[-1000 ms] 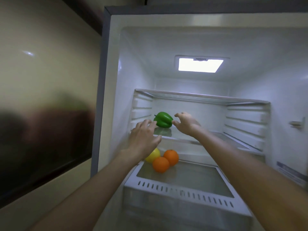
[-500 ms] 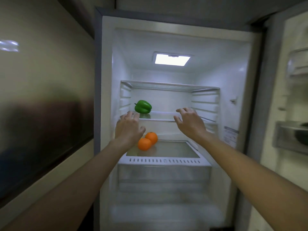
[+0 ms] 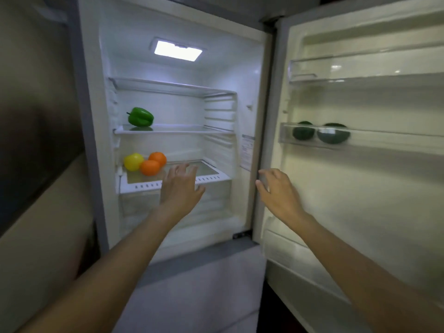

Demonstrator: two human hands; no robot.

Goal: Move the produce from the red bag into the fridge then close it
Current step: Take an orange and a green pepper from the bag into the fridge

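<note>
Both hands are open and empty: left hand (image 3: 180, 186) before the lower shelf (image 3: 211, 177), right hand (image 3: 280, 191) near the fridge door (image 3: 360, 200) hinge edge. Green bell pepper (image 3: 140, 117), lemon (image 3: 133, 162) and two oranges (image 3: 153, 163) sit at their shelves' left ends. That stiff, probably heavy door should swing best pushed at its outer edge.

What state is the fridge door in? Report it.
Open. The fridge door is swung wide to the right, its inner bins facing the camera, with the lit shelves and green bell pepper exposed.

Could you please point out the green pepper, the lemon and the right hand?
Green pepper (image 3: 141, 117), head view, middle of its body.
Lemon (image 3: 132, 161), head view, its centre.
Right hand (image 3: 280, 193), head view, back of hand.
</note>
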